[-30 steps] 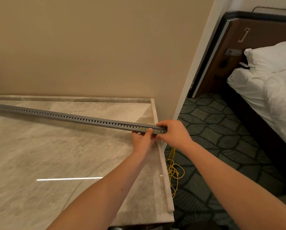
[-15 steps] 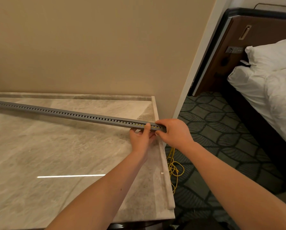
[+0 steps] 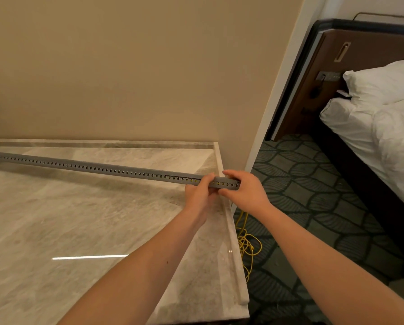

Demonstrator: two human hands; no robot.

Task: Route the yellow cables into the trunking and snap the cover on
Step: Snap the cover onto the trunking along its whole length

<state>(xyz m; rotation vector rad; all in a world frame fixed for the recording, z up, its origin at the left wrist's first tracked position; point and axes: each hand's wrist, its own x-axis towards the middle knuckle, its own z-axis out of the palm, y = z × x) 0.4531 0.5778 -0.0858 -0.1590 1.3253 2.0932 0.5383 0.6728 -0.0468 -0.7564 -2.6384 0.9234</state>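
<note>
Fingers (image 3: 229, 175) of the right hand (image 3: 245, 193) are curled over the top of the trunking (image 3: 79, 165) at its very end, with the thumb on the near side, so this hand grips it. Just beside it the left hand (image 3: 200, 195) grips the same piece from below, and one finger of it is hooked over the top. Both hands are at the right edge of the marble counter (image 3: 55, 219), where the trunking ends.

Below this edge, nearer to the person, the yellow cables (image 3: 245, 245) hang down from under the right hand and lie in a loose heap on the patterned carpet (image 3: 313, 184). This part is outside the trunking.

As for the inside, yellow shows through the side holes close to the hands. Farther to the left the holes look dark, so I cannot tell how far the cables go. The trunking lies flat on the counter and runs away to the left, out of the picture.

A grey cover (image 3: 135, 171) seems to be on the top along the whole visible length. I judge that the routing is mostly done and that the hands are pressing the last bit of cover down at this end. Whether it has snapped in fully, I cannot see. What is left, I think, is to check this end and the loose cable below.

Behind the counter is a beige wall (image 3: 126, 66). Far to the right stand a bed (image 3: 384, 127) with a white pillow (image 3: 384, 80) and a dark headboard (image 3: 360, 50).
</note>
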